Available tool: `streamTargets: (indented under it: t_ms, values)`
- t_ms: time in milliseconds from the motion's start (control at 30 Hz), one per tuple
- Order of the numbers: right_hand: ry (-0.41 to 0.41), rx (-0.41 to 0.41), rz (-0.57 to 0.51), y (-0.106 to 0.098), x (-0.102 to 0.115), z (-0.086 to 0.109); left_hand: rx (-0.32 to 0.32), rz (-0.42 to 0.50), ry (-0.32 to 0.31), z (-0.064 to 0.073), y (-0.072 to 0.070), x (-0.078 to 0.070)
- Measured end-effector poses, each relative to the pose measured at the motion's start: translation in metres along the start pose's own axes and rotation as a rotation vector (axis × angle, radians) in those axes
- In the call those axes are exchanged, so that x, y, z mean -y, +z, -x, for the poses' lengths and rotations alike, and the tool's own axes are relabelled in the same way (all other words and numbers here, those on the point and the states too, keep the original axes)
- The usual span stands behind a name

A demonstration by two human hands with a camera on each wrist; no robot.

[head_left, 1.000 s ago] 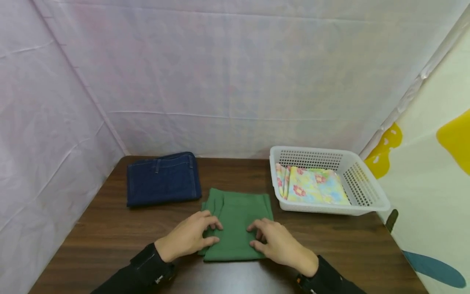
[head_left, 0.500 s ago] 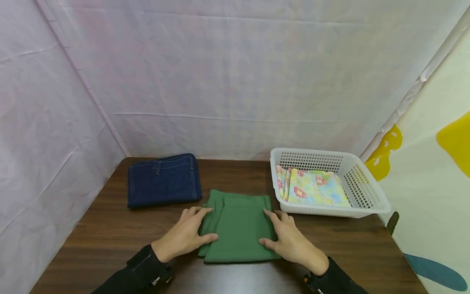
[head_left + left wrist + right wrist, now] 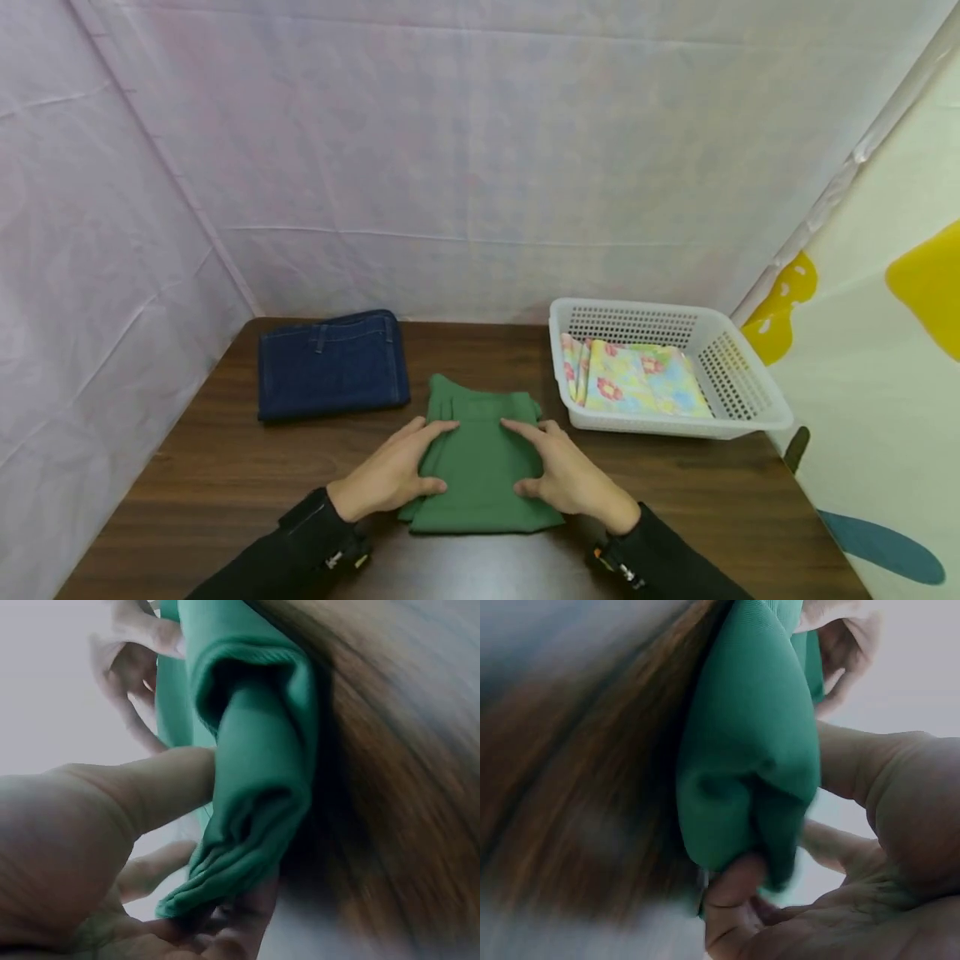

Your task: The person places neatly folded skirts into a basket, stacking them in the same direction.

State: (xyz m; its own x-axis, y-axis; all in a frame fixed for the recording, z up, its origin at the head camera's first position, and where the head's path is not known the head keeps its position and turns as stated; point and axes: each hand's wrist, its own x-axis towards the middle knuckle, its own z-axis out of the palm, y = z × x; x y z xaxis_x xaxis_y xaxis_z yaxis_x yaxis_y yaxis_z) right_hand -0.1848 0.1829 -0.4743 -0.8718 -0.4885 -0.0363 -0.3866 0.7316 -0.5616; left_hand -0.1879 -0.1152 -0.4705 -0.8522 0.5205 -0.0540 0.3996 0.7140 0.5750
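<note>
A folded green cloth [image 3: 483, 479] lies on the dark wood table between both hands. My left hand [image 3: 390, 473] grips its left side, with thumb and index finger on top. In the left wrist view other fingers curl under the layered edge of the cloth [image 3: 259, 742]. On the opposite side my right hand [image 3: 576, 477] pinches the cloth's right edge. The right wrist view shows its thumb over the rounded fold [image 3: 754, 720] and a fingertip tucked below. Part of the far edge rises in a small peak at left.
Folded dark blue jeans [image 3: 333, 367] lie at the back left of the table [image 3: 217, 500]. At the back right stands a white perforated basket [image 3: 660, 427] with a folded floral cloth [image 3: 637, 379] inside. A pale fabric wall [image 3: 465, 167] rises behind the table.
Both hands first spread out to the cloth's sides, then moved inward and took hold of them. The green cloth is now narrower at its far end. Jeans and basket stay put.
</note>
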Motion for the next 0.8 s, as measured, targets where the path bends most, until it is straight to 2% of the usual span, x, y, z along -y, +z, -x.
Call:
streamTargets:
  t_ms: [100,233,367,800]
  values:
    - [-0.026,-0.001,-0.017,0.003,0.002,-0.005,0.014,0.025,0.015,-0.001,0.000,-0.001]
    - [-0.045,-0.022,-0.017,0.008,0.004,-0.007,0.008,0.029,-0.007,-0.001,0.000,-0.001]
    - [-0.065,-0.060,0.019,0.009,0.007,-0.008,-0.015,0.009,-0.026,-0.001,0.001,-0.002]
    - [-0.123,-0.159,0.096,-0.002,0.021,-0.008,-0.110,0.006,0.027,0.002,-0.009,-0.005]
